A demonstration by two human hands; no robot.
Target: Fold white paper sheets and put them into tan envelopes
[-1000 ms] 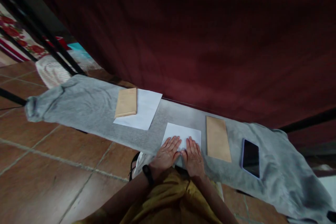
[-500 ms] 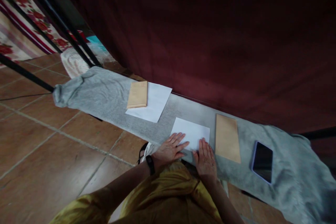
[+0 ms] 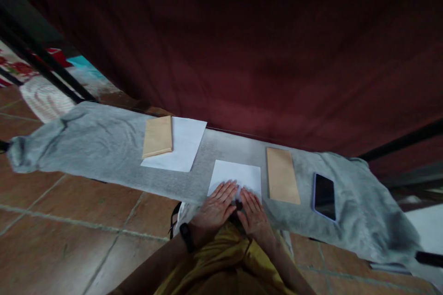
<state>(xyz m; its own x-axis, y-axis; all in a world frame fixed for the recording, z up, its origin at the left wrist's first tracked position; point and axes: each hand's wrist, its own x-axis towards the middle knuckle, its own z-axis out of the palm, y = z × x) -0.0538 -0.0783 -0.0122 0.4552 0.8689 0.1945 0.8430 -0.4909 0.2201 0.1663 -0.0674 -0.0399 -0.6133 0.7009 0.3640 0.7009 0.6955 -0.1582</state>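
A white sheet of paper (image 3: 237, 171) lies on the grey cloth in front of me, its near edge partly under my fingers. My left hand (image 3: 218, 203) rests flat on its near left part, fingers stretched out. Beside it, my right hand (image 3: 255, 215) lies flat on the near right part, its fingers also extended. The fingertips of both hands point toward each other, a small gap between them. To the right of the paper is a brown envelope (image 3: 283, 176). On the left, a stack of brown envelopes (image 3: 158, 136) sits partly on larger white paper (image 3: 188, 143).
A phone (image 3: 324, 197) lies on the right part of the grey cloth (image 3: 104, 143), which covers a long narrow bench. Behind it hangs a dark red curtain (image 3: 242, 69). Black metal bars (image 3: 404, 140) stand at both ends. Tiled floor (image 3: 138, 221) surrounds the bench.
My hands have come closer together over the near edge of the paper, the left losing its finger spread. The camera view has turned to the right.
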